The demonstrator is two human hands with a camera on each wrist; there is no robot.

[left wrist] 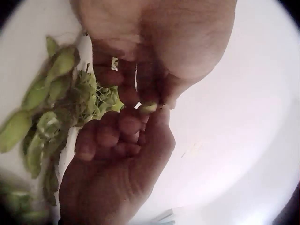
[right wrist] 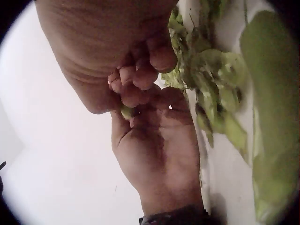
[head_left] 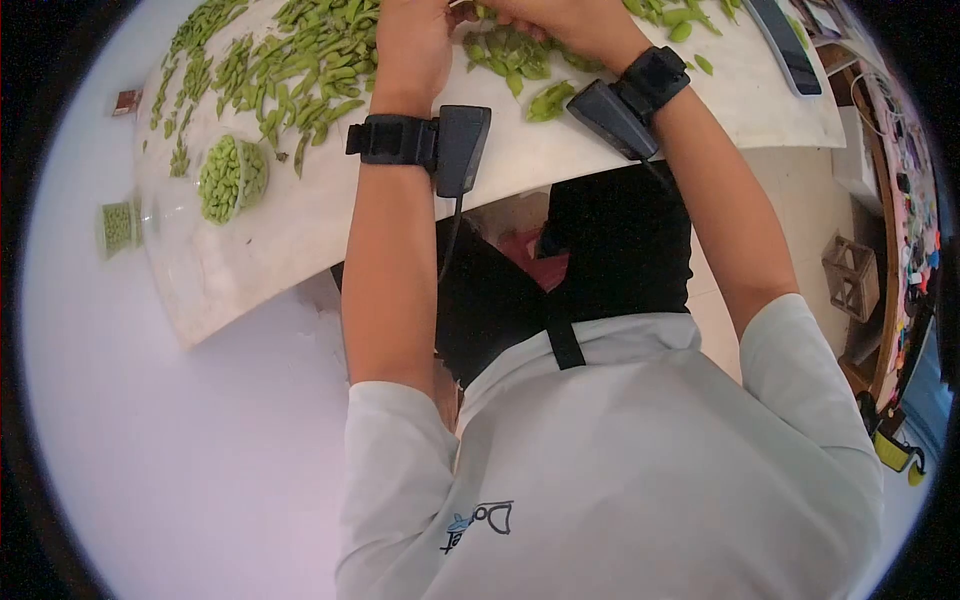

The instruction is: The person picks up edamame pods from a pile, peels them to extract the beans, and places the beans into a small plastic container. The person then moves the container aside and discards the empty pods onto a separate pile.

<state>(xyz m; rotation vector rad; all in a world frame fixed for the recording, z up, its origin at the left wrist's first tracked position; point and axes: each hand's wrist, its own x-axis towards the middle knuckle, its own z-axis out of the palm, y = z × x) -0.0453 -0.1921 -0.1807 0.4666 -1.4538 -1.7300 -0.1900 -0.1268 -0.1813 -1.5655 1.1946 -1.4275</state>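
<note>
My left hand (head_left: 412,50) and right hand (head_left: 585,28) meet at the top edge of the head view, over the table. Between their fingertips is a small green edamame pod (left wrist: 147,108), mostly covered by the fingers. Both hands pinch it, thumbs close together and the other fingers curled, as the right wrist view also shows with the pod (right wrist: 127,112). Beside the hands lies a pile of flattened, pale green pods (head_left: 512,55).
Many whole edamame pods (head_left: 310,60) spread over the white table (head_left: 330,195) at left. A clear cup of shelled beans (head_left: 228,180) stands near the left edge. More pods (head_left: 682,18) and a phone (head_left: 785,45) lie at right.
</note>
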